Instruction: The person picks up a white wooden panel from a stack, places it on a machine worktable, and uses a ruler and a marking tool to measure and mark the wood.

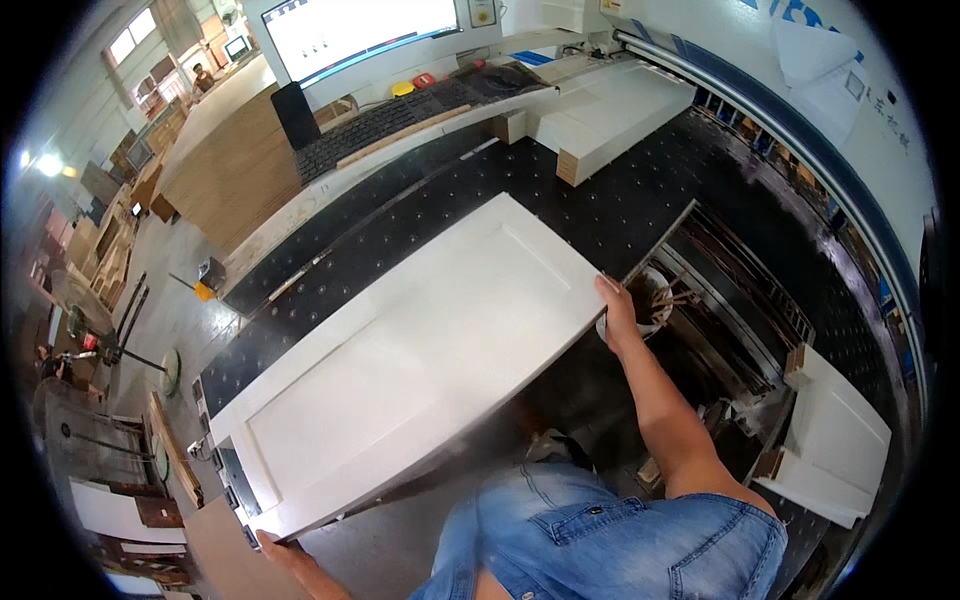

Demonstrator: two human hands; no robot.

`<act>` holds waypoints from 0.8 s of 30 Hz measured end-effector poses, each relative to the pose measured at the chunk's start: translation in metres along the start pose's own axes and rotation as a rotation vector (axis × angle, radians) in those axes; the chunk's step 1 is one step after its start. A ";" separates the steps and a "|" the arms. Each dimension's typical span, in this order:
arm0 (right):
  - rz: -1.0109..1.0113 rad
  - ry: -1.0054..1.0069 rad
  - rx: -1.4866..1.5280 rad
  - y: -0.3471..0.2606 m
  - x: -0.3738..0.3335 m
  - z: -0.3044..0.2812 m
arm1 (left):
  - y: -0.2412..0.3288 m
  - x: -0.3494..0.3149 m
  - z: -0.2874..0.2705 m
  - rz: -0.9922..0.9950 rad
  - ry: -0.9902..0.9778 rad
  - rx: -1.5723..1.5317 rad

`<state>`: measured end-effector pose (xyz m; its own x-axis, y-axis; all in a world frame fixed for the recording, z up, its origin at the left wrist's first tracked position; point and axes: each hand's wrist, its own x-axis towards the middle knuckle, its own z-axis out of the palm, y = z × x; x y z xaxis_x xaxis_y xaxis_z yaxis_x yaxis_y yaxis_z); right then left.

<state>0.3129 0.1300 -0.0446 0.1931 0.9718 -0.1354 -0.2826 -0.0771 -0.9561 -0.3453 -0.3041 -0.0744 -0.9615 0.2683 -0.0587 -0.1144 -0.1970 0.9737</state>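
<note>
A long white cabinet door panel [415, 340] with a recessed centre lies slantwise before me, its far part over the black studded table [400, 250]. My right hand [620, 312] grips its right end near the corner, the thumb on the top face and the other fingers underneath. At the near left corner, my left hand [285, 556] is closed on the panel's edge, its thumb showing and its other fingers mostly hidden below. A white bucket [655, 305] holding thin sticks stands just beyond my right hand.
White panels are stacked at the back [620, 110], and more white panels [835, 435] lie at the right. A large machine [760, 80] spans the far right. A black keyboard [390, 125] sits below a monitor [360, 35]. Floor fans [95, 335] stand at left; a person is far off.
</note>
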 end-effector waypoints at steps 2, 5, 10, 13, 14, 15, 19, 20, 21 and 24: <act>-0.001 -0.009 0.000 0.003 0.007 0.012 | -0.013 0.023 -0.033 -0.007 -0.047 0.004; -0.038 -0.095 -0.201 0.003 0.017 0.037 | -0.011 0.048 -0.052 0.042 -0.177 0.117; 0.008 -0.331 -0.281 -0.008 0.033 0.057 | -0.004 0.058 -0.005 0.003 0.147 0.117; 0.001 -0.525 -0.330 0.019 0.060 0.056 | 0.016 0.072 -0.036 0.055 0.051 0.176; 0.000 -0.538 -0.330 0.016 0.072 0.056 | 0.015 0.071 -0.034 0.050 0.113 0.195; 0.079 -0.608 -0.231 0.003 0.086 0.060 | 0.011 0.067 -0.031 0.061 0.168 0.221; -0.093 -0.587 -0.253 -0.056 0.164 0.102 | -0.006 0.039 -0.029 0.113 0.393 0.374; -0.206 -0.536 -0.218 -0.062 0.192 0.118 | -0.015 0.026 -0.029 0.120 0.443 0.431; -0.283 -0.541 -0.178 -0.076 0.221 0.138 | -0.022 0.011 -0.031 0.132 0.487 0.480; -0.519 -0.504 -0.233 -0.119 0.290 0.217 | -0.047 -0.046 -0.041 0.192 0.506 0.607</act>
<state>0.1986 0.4697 0.0860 -0.2214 0.8761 0.4282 -0.0561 0.4269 -0.9026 -0.3057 -0.3462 -0.1266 -0.9636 -0.2057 0.1709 0.0799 0.3884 0.9180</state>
